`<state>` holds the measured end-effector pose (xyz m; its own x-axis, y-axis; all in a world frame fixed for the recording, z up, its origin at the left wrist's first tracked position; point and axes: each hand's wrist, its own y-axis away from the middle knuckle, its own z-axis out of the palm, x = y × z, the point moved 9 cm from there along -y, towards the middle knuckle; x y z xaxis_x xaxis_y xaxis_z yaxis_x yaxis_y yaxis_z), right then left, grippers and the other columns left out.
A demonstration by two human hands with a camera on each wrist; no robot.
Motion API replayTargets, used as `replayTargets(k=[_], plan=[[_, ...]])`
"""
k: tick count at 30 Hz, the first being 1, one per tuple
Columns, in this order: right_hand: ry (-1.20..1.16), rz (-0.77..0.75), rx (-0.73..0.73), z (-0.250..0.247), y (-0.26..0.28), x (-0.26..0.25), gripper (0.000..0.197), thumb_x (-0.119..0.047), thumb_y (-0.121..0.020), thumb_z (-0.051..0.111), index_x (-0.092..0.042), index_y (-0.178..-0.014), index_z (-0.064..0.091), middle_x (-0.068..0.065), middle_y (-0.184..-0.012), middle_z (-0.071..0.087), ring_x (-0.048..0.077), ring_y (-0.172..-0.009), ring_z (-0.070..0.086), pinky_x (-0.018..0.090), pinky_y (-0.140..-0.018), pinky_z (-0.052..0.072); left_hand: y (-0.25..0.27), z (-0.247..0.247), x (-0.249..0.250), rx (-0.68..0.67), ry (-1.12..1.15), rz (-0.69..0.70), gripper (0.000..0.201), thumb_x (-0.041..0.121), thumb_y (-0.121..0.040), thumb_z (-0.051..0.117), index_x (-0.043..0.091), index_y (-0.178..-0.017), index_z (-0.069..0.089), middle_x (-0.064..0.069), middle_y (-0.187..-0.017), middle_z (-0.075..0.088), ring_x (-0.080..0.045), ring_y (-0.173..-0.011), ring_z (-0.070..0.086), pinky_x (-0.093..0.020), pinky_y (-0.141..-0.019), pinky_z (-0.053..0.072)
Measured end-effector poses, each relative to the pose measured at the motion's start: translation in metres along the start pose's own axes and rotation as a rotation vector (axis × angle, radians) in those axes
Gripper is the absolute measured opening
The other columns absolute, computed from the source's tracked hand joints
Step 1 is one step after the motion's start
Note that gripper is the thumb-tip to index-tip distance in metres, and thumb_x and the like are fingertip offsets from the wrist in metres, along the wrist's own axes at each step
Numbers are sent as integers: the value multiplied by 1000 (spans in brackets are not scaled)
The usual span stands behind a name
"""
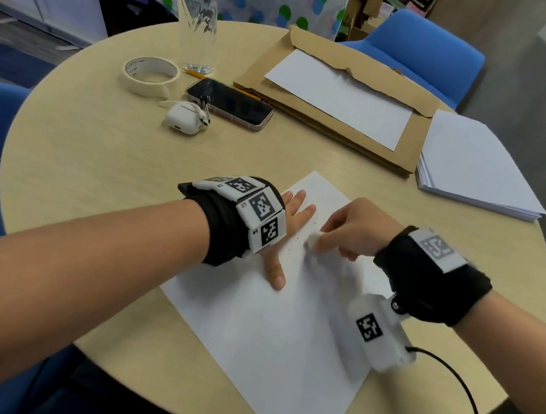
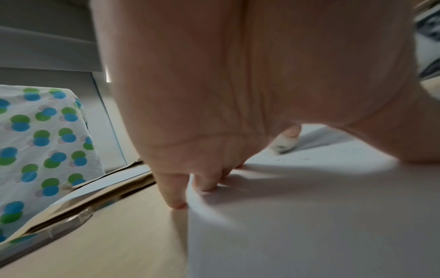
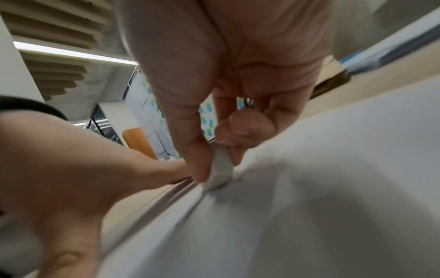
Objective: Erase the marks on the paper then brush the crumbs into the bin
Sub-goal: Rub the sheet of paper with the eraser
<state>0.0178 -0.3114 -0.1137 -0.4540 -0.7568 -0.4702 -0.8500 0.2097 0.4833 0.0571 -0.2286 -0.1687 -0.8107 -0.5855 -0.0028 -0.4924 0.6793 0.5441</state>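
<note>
Right hand pinches a white eraser, tip down on the paper; its fingers hide most of the eraser. Left hand lies flat with fingers spread, pressing the paper's far left part, half hidden by the wrist rig. Faint marks sit between the hands, possibly pencil, too small to read. Paper lies near centre on the table.

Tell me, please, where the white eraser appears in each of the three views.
Head view: the eraser is near centre, pinched in the right hand.
Left wrist view: the eraser is right of centre, small, beyond the palm.
Right wrist view: the eraser is at centre, under the fingertips.
Shared landmark: the paper it presses on.
</note>
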Motion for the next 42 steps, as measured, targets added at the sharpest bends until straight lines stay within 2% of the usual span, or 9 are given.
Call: replayTargets(k=[5, 8, 11, 16, 23, 28, 34, 39, 42], plan=[[-9, -86, 9, 22, 8, -7, 14, -17, -69, 76, -10, -64, 65, -7, -37, 51, 3, -35, 45, 15, -40, 37, -4, 4, -3, 0, 19, -6, 143, 65, -56, 74, 15, -144, -27, -13, -152, -29, -29, -144, -18, -49, -116, 1], [-43, -51, -82, 30, 10, -3, 15, -21, -68, 78, -15, -60, 66, -6, -43, 53, 8, -41, 46, 21, -52, 41, -4, 4, -3, 5, 24, -6, 143, 65, -56, 75, 14, -144, -26, -13, -153, -28, -29, -144, -18, -48, -116, 1], [-151, 23, 53, -2, -6, 6, 13, -21, -65, 81, -12, -66, 71, 1, -54, 55, 13, -52, 46, 24, -55, 41, -2, 1, -2, 5, 10, -5, 141, 65, -58, 73, 15, -144, -26, -13, -153, -28, -30, -144, -18, -49, -117, 2], [-71, -64, 20, 22, 5, -4, 14, -17, -68, 77, -6, -70, 69, -1, -49, 51, 2, -32, 41, 18, -42, 35, -3, 1, -1, 15, 16, 5, 143, 65, -56, 75, 15, -144, -26, -12, -153, -28, -29, -144, -17, -48, -116, 2], [-70, -30, 61, 4, -2, -6, 13, -17, -67, 77, -7, -68, 69, 3, -52, 50, 13, -46, 41, 22, -45, 34, 0, 0, 1, 14, 10, 16, 142, 63, -57, 75, 14, -145, -24, -13, -153, -27, -30, -144, -17, -50, -115, 2], [-58, -36, -124, 40, 13, -8, 18, -19, -64, 80, -13, -59, 63, 0, -53, 49, 14, -49, 42, 24, -49, 35, -1, 1, 1, 22, 23, 12, 143, 61, -57, 77, 13, -145, -25, -12, -153, -28, -28, -144, -19, -47, -116, 1], [-146, 13, 137, -6, -9, -2, 13, -16, -68, 78, -7, -73, 70, 0, -55, 51, 13, -52, 43, 23, -49, 37, 1, 0, 1, 14, 16, 19, 141, 63, -57, 75, 15, -145, -25, -11, -154, -26, -29, -144, -17, -48, -116, 2], [-71, -43, -78, 36, 13, -5, 17, -19, -66, 79, -13, -62, 64, -3, -53, 50, 10, -50, 42, 22, -51, 34, -2, 3, 0, 13, 44, 25, 143, 62, -56, 77, 15, -144, -26, -11, -153, -29, -27, -143, -20, -47, -116, -1], [-119, 17, -14, 11, -1, -1, 14, -20, -66, 80, -10, -70, 71, 2, -57, 52, 13, -51, 41, 23, -51, 36, -2, 3, -1, 4, 24, 22, 142, 65, -57, 74, 15, -144, -26, -11, -153, -29, -28, -143, -19, -48, -116, 1]])
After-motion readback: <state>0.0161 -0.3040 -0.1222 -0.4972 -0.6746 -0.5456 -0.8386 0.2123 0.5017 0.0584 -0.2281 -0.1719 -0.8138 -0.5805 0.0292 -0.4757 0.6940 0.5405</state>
